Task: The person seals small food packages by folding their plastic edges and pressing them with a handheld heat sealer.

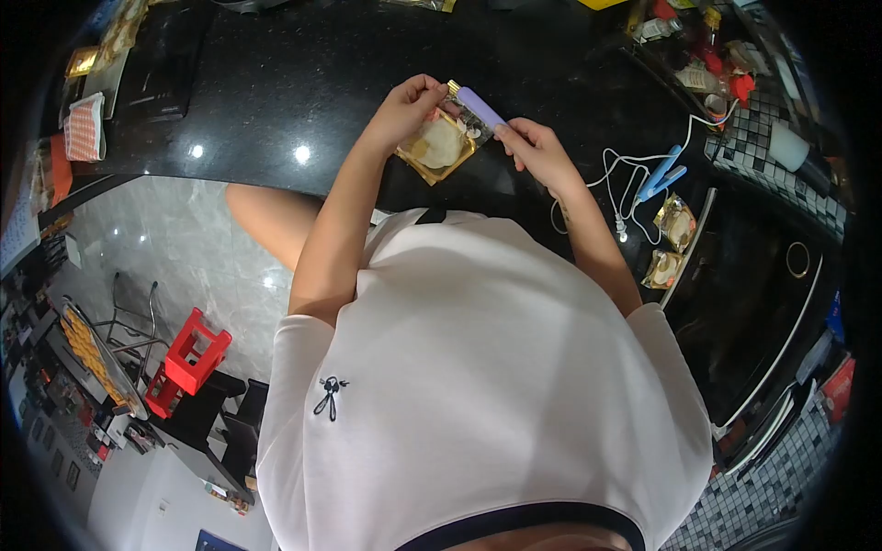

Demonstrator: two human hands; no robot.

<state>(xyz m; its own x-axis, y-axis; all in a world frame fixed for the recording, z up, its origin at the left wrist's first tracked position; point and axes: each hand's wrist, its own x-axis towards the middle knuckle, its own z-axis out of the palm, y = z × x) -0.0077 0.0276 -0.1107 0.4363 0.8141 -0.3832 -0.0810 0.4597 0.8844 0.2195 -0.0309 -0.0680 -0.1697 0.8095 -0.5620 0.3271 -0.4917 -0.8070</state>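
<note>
Over the near edge of the black counter, a clear-and-gold packet [437, 147] with a pale round item inside is held between my hands. My left hand [411, 107] pinches the packet's upper left corner, fingers closed. Along the upper right edge of the packet lies a slim purple bar [480, 106] that looks like a bag clip. My right hand [536, 151] grips the lower right end of this bar between thumb and fingers. Whether the bar is fastened on the packet cannot be made out.
A blue clamp-shaped tool [661, 174] with a white cord [608, 167] lies right on the black counter [303, 83]. Two similar gold packets [677, 223] sit beside it. Bottles and jars [707, 69] crowd the far right. Red stools [197, 352] stand on the floor at left.
</note>
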